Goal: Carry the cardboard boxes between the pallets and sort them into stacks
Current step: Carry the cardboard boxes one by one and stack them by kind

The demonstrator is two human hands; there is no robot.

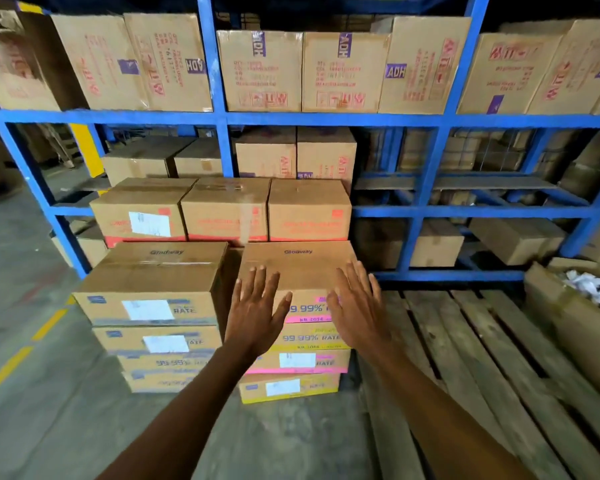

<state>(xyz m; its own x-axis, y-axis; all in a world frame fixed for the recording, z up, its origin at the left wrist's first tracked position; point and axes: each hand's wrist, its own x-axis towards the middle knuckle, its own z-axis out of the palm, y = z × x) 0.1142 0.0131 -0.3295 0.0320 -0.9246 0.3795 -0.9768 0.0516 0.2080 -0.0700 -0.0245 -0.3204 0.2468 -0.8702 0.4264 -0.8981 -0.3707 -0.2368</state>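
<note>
**Both hands spread over the top box of the right-hand stack**

Your arms are out in front of you, both reaching to the same carton. Your left hand (255, 315) is flat, fingers straight and fanned, lying over the near left part of the top box (297, 268). Your right hand (359, 306) mirrors it at the near right corner, fingers straight and spread, thumb pointing inward. Neither hand curls round anything; whether the palms actually press on the cardboard I cannot tell from this angle.

That top box, printed "Gloovay" on its lid, caps the right-hand stack (293, 362), whose front faces show pink and yellow bands with "99.99% RATE". Just beside it on your left stands the left-hand stack (156, 337), with blue-banded fronts and white labels, its top at about the same height. Behind both stacks runs a row of three cartons (226, 211) with red print, set close together side by side.

To your right lies a wooden pallet (492, 358), its slats bare. At its far right edge sits an open carton (568, 306) with crumpled white paper inside.

Behind everything rises a blue steel rack (222, 119), its upper shelf packed with large cartons (343, 72) bearing red print and purple "ADH" tags. The floor is grey concrete (25, 341) with a dashed yellow line on your left.
</note>
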